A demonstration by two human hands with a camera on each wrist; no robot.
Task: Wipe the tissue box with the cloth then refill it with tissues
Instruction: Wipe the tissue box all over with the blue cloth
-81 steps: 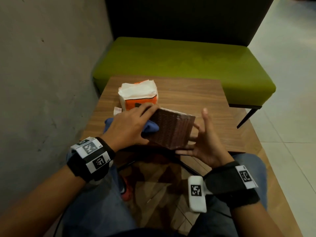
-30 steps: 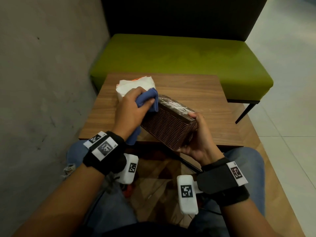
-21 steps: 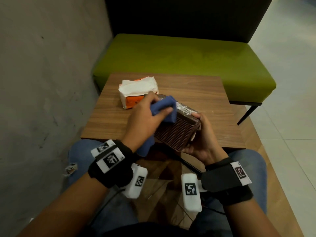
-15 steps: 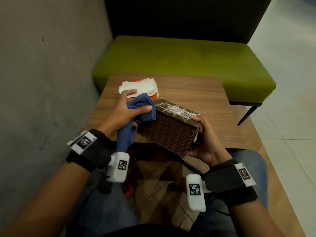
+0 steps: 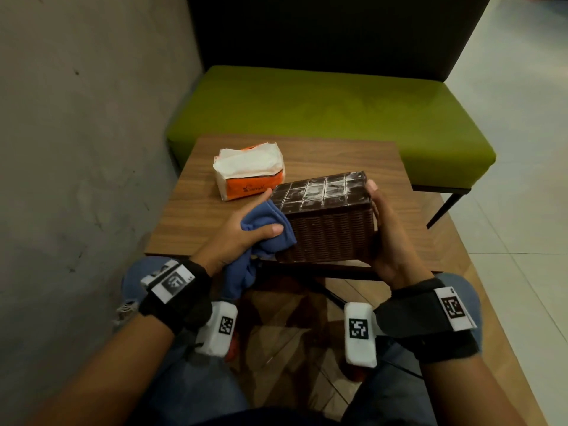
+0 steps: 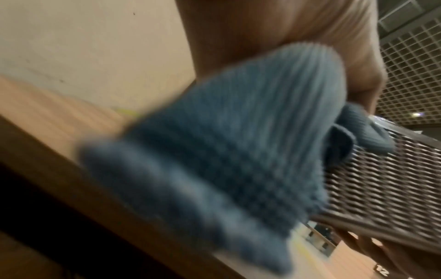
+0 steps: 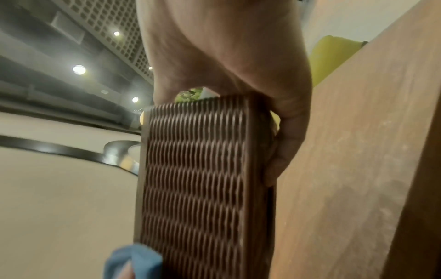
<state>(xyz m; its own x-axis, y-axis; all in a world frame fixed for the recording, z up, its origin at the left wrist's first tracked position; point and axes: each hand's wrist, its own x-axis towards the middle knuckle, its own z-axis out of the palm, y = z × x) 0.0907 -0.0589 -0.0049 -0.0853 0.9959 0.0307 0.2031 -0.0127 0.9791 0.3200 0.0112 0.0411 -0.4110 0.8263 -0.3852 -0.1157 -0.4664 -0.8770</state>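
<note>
1. Holding the right end of the tissue box, the right hand has its grip wrapped round that end at centre right of the head view, thumb on the top edge.
2. The left hand has its grip clenched on the blue cloth, which is pressed against the box's left end; a loose tail of cloth hangs below the wrist.
3. The box, dark brown and woven, sits in mid-frame over the near edge of the desk; its upward face shows a grid of squares with pale smears.
4. The tissue pack, white and orange, lies on the desk at upper left of the box; its script lettering is too small to read.
5. Both wristbands carry square black-and-white coded tags.
6. A green bench stands beyond the desk.
</note>
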